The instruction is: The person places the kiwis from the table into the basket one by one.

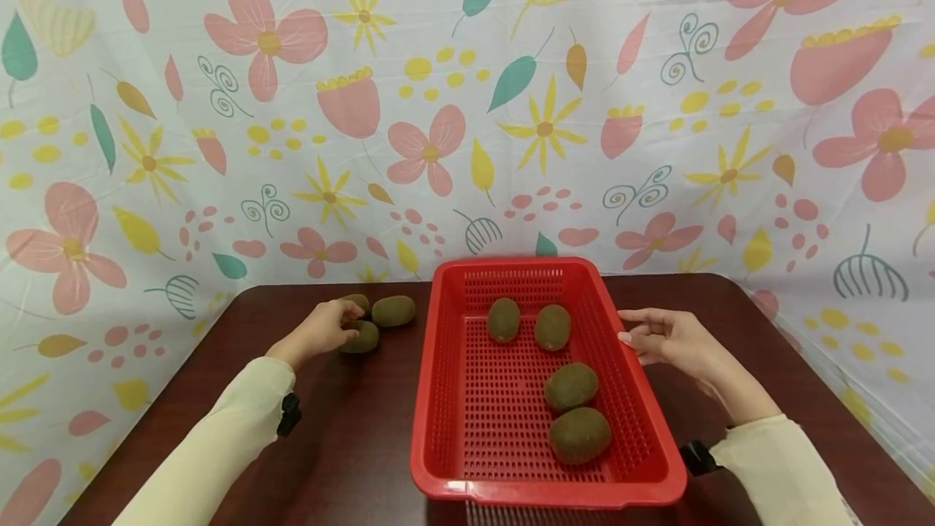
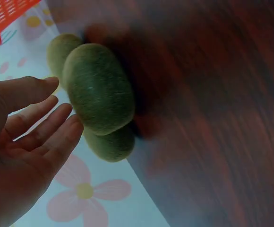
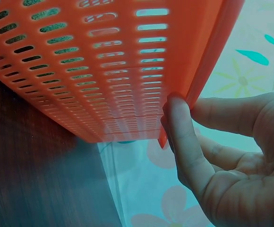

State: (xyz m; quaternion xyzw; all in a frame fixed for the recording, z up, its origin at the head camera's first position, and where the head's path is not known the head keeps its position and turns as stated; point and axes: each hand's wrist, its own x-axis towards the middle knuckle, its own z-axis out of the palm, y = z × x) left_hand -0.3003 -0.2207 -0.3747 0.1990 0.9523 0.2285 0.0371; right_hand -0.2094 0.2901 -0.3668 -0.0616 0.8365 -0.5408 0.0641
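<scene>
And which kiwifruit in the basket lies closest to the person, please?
The frontmost kiwifruit in the red plastic basket; the other three lie farther back.

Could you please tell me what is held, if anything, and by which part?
The right hand pinches the red basket by its side rim; the left hand holds nothing.

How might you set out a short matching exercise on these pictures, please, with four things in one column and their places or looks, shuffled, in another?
Column one:
1. left hand
2. right hand
3. basket
4. backdrop cloth

Column two:
A. white, with a floral print
B. holding the basket's rim
C. red, with four kiwis inside
D. right by the three loose kiwis outside the basket

Right pairs: 1-D, 2-B, 3-C, 4-A.
</scene>
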